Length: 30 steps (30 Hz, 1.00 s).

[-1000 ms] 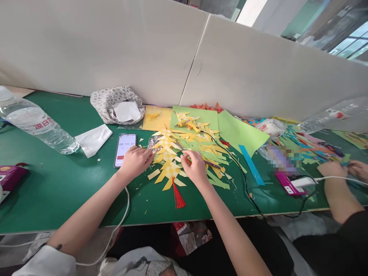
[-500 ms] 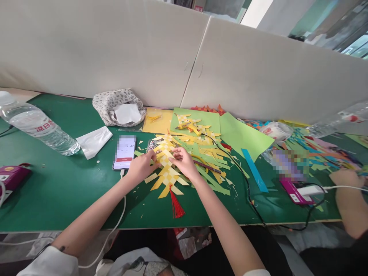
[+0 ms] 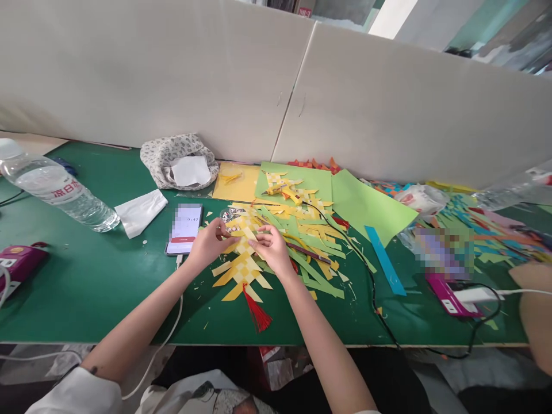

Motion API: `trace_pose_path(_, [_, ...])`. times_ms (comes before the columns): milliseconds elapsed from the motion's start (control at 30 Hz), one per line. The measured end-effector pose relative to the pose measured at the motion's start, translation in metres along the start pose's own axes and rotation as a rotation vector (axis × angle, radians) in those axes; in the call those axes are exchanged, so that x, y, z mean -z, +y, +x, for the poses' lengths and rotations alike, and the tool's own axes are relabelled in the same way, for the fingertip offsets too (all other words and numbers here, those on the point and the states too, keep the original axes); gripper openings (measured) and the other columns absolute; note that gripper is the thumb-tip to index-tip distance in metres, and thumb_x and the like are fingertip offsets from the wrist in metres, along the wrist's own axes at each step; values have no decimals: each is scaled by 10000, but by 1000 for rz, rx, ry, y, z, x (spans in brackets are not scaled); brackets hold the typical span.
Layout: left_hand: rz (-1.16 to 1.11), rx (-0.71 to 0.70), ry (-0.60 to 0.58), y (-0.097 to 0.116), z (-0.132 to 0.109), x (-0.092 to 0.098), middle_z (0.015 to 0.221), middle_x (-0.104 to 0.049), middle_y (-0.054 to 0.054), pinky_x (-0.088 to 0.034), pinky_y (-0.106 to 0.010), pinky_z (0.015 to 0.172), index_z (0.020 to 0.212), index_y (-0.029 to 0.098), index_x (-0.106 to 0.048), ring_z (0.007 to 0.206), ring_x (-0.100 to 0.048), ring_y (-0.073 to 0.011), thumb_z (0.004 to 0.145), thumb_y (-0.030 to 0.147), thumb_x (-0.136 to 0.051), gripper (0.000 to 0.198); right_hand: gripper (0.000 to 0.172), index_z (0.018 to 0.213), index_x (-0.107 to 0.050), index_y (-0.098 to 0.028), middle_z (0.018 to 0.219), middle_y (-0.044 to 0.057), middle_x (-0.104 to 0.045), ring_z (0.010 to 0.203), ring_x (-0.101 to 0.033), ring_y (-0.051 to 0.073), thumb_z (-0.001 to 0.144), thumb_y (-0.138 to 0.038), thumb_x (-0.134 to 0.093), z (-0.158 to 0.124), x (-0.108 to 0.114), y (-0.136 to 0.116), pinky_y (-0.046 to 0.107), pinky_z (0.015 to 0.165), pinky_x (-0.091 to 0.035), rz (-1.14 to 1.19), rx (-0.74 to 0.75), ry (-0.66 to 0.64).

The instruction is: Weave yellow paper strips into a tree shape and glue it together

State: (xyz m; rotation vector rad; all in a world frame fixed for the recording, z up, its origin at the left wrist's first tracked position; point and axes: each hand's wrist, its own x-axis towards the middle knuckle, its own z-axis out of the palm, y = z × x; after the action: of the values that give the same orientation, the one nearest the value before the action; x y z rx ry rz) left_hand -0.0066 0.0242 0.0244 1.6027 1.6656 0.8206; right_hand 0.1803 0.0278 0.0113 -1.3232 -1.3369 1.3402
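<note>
A woven yellow and white paper piece [image 3: 244, 265] with pointed strip ends lies between my hands, and a red tassel [image 3: 257, 310] hangs from its near end. My left hand [image 3: 212, 241] pinches the piece at its left edge, fingers bent together. On the right edge, my right hand [image 3: 271, 246] grips it between thumb and fingers. Behind it is a clear container of small beads [image 3: 230, 215], partly covered. Green and yellow paper strips [image 3: 319, 241] are heaped to the right. A yellow glue gun [image 3: 284, 191] rests on more woven paper at the back.
A phone [image 3: 184, 229], white tissue [image 3: 141, 213], water bottle [image 3: 56, 185] and patterned cloth bag [image 3: 172, 154] are on the left. A black cord [image 3: 366, 269] crosses the right side near a blue strip [image 3: 385, 260] and purple power strip [image 3: 451, 299]. Another person's arm [image 3: 535, 310] is at far right.
The woven piece and its tassel have shifted left and slightly nearer, with both hands holding it. The other person's arm has moved toward the right edge.
</note>
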Motion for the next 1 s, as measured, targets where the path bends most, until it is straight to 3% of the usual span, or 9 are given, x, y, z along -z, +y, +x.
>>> trace_pose_path(133, [136, 42, -53, -5, -13, 25, 741, -692, 39, -338, -236, 549, 741, 238, -400, 630, -595, -155, 712, 395, -615, 269, 420, 922, -480, -238, 781, -13, -606, 675, -610, 141, 630, -418, -721, 2, 8, 7, 267, 561, -535, 25, 31, 63])
trace_pose_path(233, [398, 79, 60, -9, -32, 45, 809, -711, 35, -316, -239, 537, 790, 256, -492, 714, -630, -189, 788, 429, -531, 177, 423, 928, -478, -236, 787, -10, -606, 684, -607, 140, 631, -415, -720, 4, 10, 11, 263, 561, -531, 58, 42, 72])
trace_pose_path(367, [492, 85, 116, -10, -52, 56, 836, -714, 37, -313, -231, 523, 975, 279, -500, 668, -640, -171, 882, 409, -406, 185, 431, 949, -478, -235, 797, -4, -611, 672, -596, 135, 642, -425, -713, 3, 7, 11, 252, 536, -520, 97, 49, 47])
trace_pose_path(500, [485, 52, 145, -9, -54, 45, 770, -699, 10, -359, -247, 542, 1094, 257, -473, 666, -638, -191, 897, 426, -383, 275, 441, 962, -488, -235, 823, 4, -602, 717, -595, 146, 640, -428, -720, 2, 6, 7, 249, 529, -521, 117, 61, 57])
trace_pose_path(567, [385, -51, 158, -6, -51, 35, 1003, -687, -25, -435, -283, 650, 1189, 266, -430, 866, -642, -209, 867, 406, -455, 352, 444, 965, -490, -235, 828, 6, -598, 716, -591, 146, 641, -434, -719, 1, 6, 7, 253, 534, -523, 120, 58, 57])
trace_pose_path(633, [230, -159, 158, -3, -48, 22, 1244, -578, -75, -464, -342, 798, 1284, 270, -363, 1091, -565, -237, 824, 403, -532, 508, 444, 964, -492, -237, 829, 5, -596, 712, -590, 143, 642, -446, -715, 2, 6, 8, 256, 547, -524, 113, 60, 55])
trace_pose_path(767, [-84, -125, 72, 6, -40, -6, 1358, -461, -124, -474, -398, 863, 1385, 284, -230, 1124, -545, -259, 712, 432, -674, 819, 436, 959, -499, -239, 840, 12, -596, 761, -605, 156, 646, -453, -712, 2, 3, 11, 271, 601, -529, 88, 74, 54])
trace_pose_path(900, [-271, 49, -63, 9, -29, -22, 1110, -603, -119, -501, -356, 767, 1365, 245, -296, 948, -619, -236, 636, 401, -744, 870, 426, 988, -509, -247, 916, 29, -616, 852, -618, 170, 660, -432, -709, 0, 2, 12, 307, 711, -536, 82, 88, 37])
trace_pose_path(1000, [-234, 55, -30, 9, -24, -20, 797, -612, -16, -465, -291, 649, 1314, 228, -386, 757, -603, -181, 647, 398, -726, 768, 502, 1051, -499, -266, 985, 37, -615, 876, -629, 182, 632, -399, -741, -5, 3, 10, 328, 733, -542, 113, 54, -9])
